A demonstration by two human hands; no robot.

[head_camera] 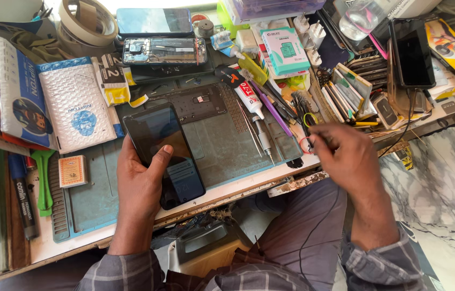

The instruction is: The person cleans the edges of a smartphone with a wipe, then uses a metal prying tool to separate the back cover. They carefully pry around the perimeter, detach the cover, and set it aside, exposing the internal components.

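Left hand [140,183]: curled around a dark phone [164,153], thumb on its screen.
Right hand [346,156]: fingers bunched among the tools [297,110]; its hold cannot be made out.

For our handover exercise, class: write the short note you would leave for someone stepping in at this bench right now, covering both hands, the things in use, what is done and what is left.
Left hand: grips the dark phone over the grey-green work mat, thumb on its glass.
Right hand: blurred at the mat's right edge beside the tools; what it holds cannot be told.
Nearby: glue tube and screwdriver lie on the mat; an opened phone lies beyond it.
Done: phone in hand.
Left: nothing shows it opened or glued yet.
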